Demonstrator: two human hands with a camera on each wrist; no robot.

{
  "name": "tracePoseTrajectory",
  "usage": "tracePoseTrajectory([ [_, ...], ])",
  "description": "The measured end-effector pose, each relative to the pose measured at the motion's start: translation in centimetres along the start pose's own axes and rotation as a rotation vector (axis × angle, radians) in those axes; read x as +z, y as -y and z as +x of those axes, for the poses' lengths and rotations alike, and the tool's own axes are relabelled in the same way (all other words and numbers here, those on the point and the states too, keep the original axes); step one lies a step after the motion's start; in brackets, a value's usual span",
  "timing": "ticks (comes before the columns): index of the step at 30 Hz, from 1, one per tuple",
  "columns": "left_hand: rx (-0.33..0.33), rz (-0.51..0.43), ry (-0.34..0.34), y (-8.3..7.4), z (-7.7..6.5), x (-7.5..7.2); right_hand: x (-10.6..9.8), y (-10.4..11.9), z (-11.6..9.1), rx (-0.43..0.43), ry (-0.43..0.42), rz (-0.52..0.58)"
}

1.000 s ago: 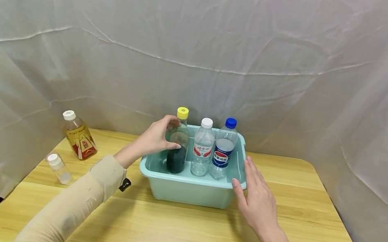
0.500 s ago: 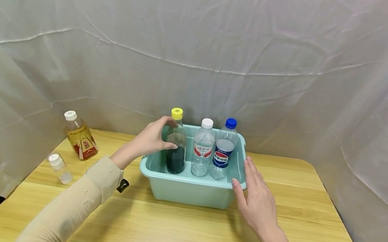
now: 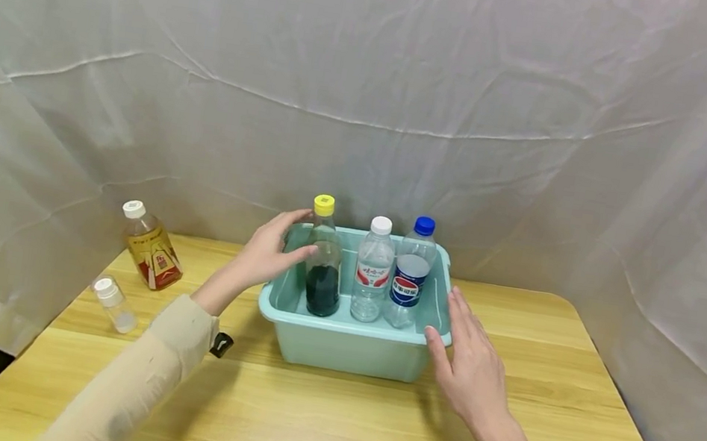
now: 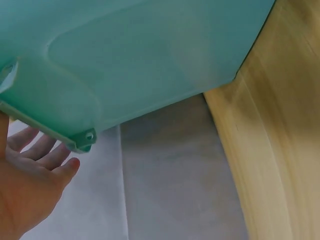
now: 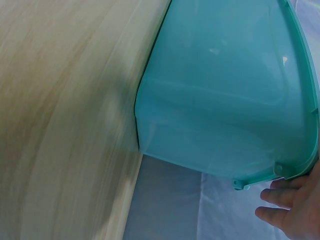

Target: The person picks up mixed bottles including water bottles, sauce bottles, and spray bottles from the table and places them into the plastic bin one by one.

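A light teal plastic tub stands on the table with three bottles upright in it. At its left is a bottle of dark liquid with a yellow cap; in the middle, a clear water bottle with a white cap; at the right, a blue-capped Pepsi bottle. My left hand hovers over the tub's left rim, fingers spread, the thumb tip close to the dark bottle; whether it touches is unclear. Along the right rim lies my right hand, its fingers straight; the right wrist view shows its fingers by the tub's corner.
On the table's left side a yellow-labelled bottle of amber drink stands beside a small clear bottle with a white cap. Grey cloth hangs behind the wooden table.
The dark bottle tilted left in my left hand's grip, then came upright. My left hand has loosened and moved back left from it. The right hand has hardly moved.
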State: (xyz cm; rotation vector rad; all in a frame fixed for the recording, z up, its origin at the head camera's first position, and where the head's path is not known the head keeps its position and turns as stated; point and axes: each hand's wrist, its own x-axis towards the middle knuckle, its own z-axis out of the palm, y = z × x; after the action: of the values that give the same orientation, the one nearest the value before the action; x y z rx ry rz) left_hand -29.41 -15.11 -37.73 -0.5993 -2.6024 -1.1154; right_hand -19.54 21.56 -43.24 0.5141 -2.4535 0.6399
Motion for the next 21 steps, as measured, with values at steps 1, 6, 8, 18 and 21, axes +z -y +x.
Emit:
tracePoseTrajectory([
  [1, 0.006, -0.014, -0.023, 0.1, -0.2, -0.1, 0.0, 0.0, 0.0, 0.001, 0.000, 0.000],
  [6, 0.049, -0.095, -0.204, 0.7, -1.5, -0.3, 0.0, 0.0, -0.1, 0.004, -0.001, 0.002],
  [8, 0.066, -0.124, -0.294, 0.8, -2.3, -0.5, 0.0, 0.0, -0.1, 0.003, -0.003, 0.003],
  [18, 0.087, -0.151, -0.580, 0.7, -6.4, -1.6, 0.0, -0.1, 0.0, -0.003, -0.010, 0.004],
  [21, 0.100, -0.111, -0.650, 0.6, -7.8, -1.9, 0.0, -0.1, 0.0, -0.006, -0.010, 0.002],
])
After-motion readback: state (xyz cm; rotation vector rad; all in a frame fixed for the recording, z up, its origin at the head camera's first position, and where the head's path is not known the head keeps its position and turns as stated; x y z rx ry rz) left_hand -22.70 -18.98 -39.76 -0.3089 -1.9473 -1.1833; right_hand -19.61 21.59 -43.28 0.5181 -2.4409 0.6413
